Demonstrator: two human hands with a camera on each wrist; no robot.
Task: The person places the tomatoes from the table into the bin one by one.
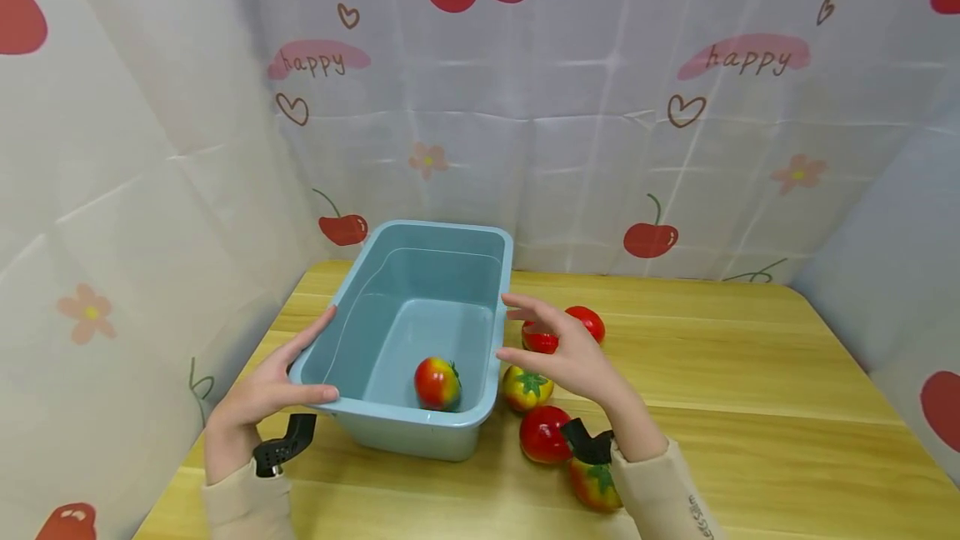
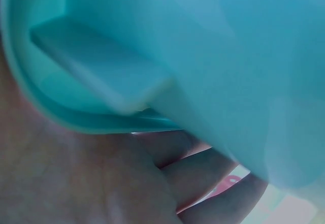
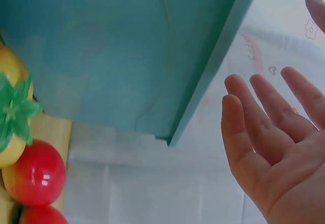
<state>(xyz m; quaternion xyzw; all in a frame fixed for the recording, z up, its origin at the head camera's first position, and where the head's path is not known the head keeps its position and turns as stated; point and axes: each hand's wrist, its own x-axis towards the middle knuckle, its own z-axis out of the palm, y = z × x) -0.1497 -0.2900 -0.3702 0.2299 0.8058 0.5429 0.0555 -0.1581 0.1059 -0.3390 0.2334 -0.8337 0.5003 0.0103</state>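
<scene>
Table [image 1: 750,357] running wide, and toward its left edge sits the bin [image 1: 405,437]! Left hand [image 1: 258,390] holds the bin's near-left corner, thumb over the near rim, fingers along the left side. Right hand [image 1: 577,367] hovers just beside the right rim, fingers spread wide. Five fruits [image 1: 542,435] lie past that rim; one red-yellow fruit [image 1: 437,382] rests inside, toward the near-right corner!

Cream sleeves [image 1: 251,502] sit behind black wrist cameras [image 1: 281,447]

A wood-grain tabletop [image 1: 750,390] bears a blue bin [image 1: 408,437] and, to its right, five round fruits [image 1: 544,437].
</scene>
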